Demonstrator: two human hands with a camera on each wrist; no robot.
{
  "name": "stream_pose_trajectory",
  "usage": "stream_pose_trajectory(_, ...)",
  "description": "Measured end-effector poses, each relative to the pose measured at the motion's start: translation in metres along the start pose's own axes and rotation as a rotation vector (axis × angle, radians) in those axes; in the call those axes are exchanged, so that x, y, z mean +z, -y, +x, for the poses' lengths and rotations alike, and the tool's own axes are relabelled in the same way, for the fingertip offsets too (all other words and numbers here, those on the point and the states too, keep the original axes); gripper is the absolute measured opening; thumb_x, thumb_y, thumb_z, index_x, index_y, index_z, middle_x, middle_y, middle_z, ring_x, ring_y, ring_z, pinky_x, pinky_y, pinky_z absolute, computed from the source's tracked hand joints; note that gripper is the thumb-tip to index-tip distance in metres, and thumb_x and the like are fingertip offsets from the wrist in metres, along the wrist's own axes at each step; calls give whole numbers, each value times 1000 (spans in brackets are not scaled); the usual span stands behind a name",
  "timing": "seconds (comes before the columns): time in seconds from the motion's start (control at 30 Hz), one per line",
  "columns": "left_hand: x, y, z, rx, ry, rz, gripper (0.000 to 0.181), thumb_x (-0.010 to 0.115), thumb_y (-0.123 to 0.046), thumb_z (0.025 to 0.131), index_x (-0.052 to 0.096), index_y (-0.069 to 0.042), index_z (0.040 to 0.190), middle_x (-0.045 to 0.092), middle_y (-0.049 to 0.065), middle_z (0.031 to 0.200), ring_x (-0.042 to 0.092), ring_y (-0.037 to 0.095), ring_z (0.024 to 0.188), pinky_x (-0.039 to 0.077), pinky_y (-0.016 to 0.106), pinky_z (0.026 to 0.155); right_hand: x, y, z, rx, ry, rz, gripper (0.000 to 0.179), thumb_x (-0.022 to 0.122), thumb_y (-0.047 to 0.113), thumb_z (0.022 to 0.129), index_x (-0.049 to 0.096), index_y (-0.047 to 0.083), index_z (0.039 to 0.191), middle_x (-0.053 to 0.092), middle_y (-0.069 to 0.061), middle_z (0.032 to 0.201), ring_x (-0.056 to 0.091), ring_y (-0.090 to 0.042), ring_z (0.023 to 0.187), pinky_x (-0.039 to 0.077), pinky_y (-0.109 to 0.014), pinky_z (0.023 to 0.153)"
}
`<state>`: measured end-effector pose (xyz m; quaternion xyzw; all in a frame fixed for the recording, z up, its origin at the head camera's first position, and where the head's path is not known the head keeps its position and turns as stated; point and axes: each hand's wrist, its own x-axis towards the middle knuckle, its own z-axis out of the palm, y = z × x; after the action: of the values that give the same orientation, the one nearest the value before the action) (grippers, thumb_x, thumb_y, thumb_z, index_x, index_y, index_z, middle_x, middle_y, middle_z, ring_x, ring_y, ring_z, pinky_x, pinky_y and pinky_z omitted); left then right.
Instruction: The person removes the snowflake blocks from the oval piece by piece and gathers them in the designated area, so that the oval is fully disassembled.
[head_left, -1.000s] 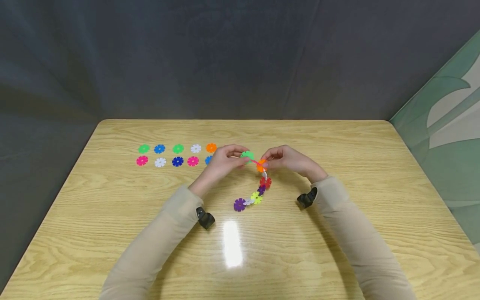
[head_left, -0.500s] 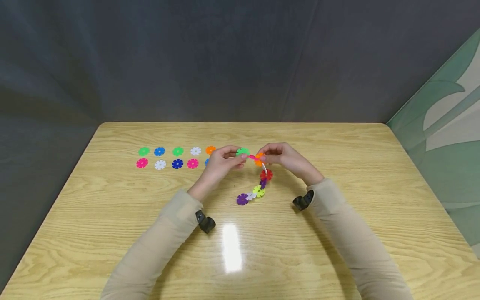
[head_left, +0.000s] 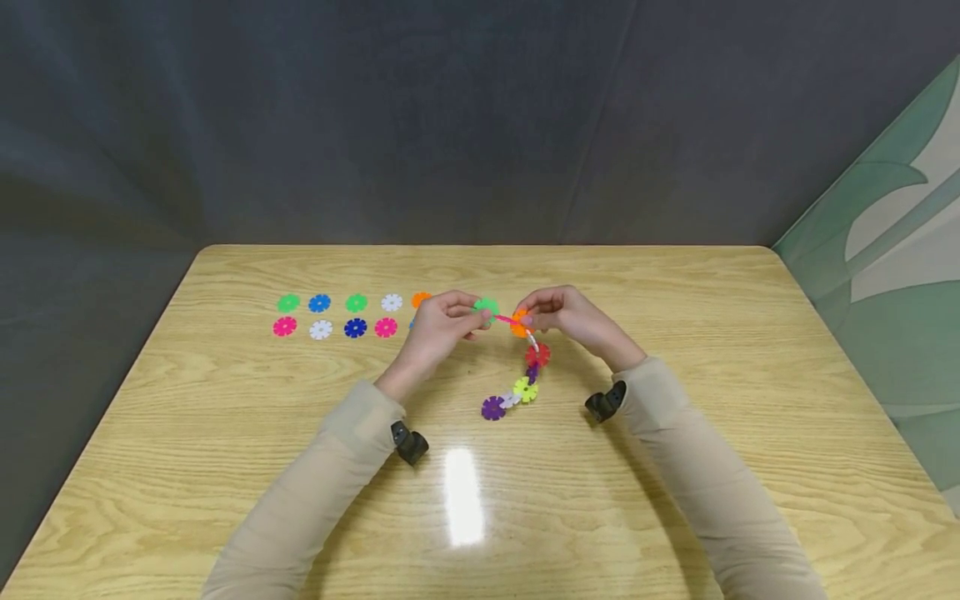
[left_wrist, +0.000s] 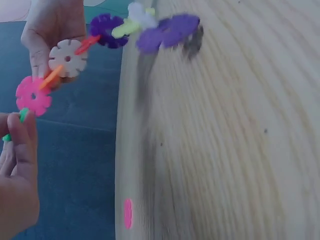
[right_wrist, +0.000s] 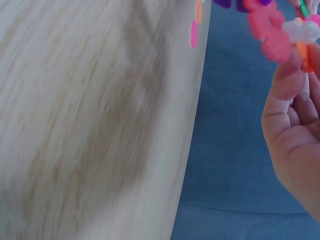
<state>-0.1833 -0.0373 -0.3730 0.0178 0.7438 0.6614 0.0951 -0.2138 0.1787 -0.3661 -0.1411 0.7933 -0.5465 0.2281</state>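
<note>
A chain of slotted plastic snowflake discs hangs between the two hands, curving down toward the person. My left hand [head_left: 442,329] pinches the green disc [head_left: 487,309] at its upper end between thumb and fingers. A pink disc [left_wrist: 33,95] is slotted into the green one and into the orange disc [head_left: 519,323]. My right hand [head_left: 573,321] pinches that orange disc. Below it follow a white disc [left_wrist: 69,58], a red disc [head_left: 537,356], a dark purple one, a yellow disc [head_left: 526,389], another white one and a purple end disc [head_left: 492,408].
Two rows of loose discs lie on the wooden table [head_left: 225,417] left of the hands, among them a green disc [head_left: 288,302], a pink disc [head_left: 285,326] and a navy disc [head_left: 356,327]. My left hand partly covers the rightmost ones. A dark curtain [head_left: 480,125] stands behind the table.
Both hands keep their pinch on the green and orange discs and have shifted only slightly. The chain's hanging end has swung a little to the right.
</note>
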Motion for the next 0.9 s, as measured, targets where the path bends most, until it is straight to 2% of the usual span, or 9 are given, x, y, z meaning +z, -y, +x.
stream_pose_trajectory(0.2, -4, -2, -1, -45, 19, -25, 31, 66, -11, 89, 61, 2, 116, 69, 21, 109, 65, 4, 77, 56, 44, 89, -3, -3, 0, 14, 5, -10, 23, 58, 8, 93, 61, -8, 110, 65, 12, 75, 59, -11, 74, 51, -35, 78)
stream_pose_trajectory(0.33, -9, -1, 1, -49, -4, -63, 34, 67, -8, 88, 60, 3, 120, 68, 16, 103, 66, 6, 75, 55, 47, 93, -6, -4, -2, 24, -2, -21, 22, 58, 9, 93, 61, -4, 110, 65, 12, 76, 59, -9, 76, 50, -37, 80)
stream_pose_trajectory(0.43, -16, 2, 3, -34, -42, -64, 35, 67, -5, 87, 60, 4, 120, 67, 9, 96, 66, 4, 70, 57, 43, 88, -9, -4, -3, 36, -16, -21, 21, 58, 7, 92, 61, -3, 110, 65, 12, 78, 58, -8, 77, 49, -39, 82)
stream_pose_trajectory(0.57, -25, 7, 7, -31, -113, -7, 32, 68, -6, 87, 61, 4, 117, 69, 15, 97, 65, 5, 69, 60, 37, 80, -15, -5, -6, 36, -24, -15, 22, 57, 7, 93, 60, -3, 112, 65, 13, 80, 59, -8, 79, 49, -37, 81)
stream_pose_trajectory(0.7, -30, 11, 9, -49, -162, 84, 30, 66, -5, 88, 64, 4, 117, 67, 23, 108, 64, 11, 77, 59, 37, 83, -19, -5, -9, 30, -30, -10, 21, 56, 7, 94, 60, -3, 112, 66, 14, 80, 59, -6, 78, 48, -36, 81)
stream_pose_trajectory(0.77, -32, 11, 10, -69, -165, 121, 32, 64, -3, 88, 63, 4, 119, 65, 24, 112, 64, 15, 85, 59, 36, 86, -21, -5, -9, 29, -28, 2, 21, 55, 6, 94, 60, -3, 111, 66, 14, 79, 59, -6, 78, 48, -36, 81)
stream_pose_trajectory(0.9, -33, 13, 13, -115, -129, 174, 35, 60, 3, 88, 60, 4, 124, 62, 26, 118, 63, 23, 97, 58, 32, 88, -21, -6, -9, 24, -26, 17, 20, 54, 6, 93, 59, -3, 110, 66, 13, 78, 58, -7, 76, 48, -34, 78)
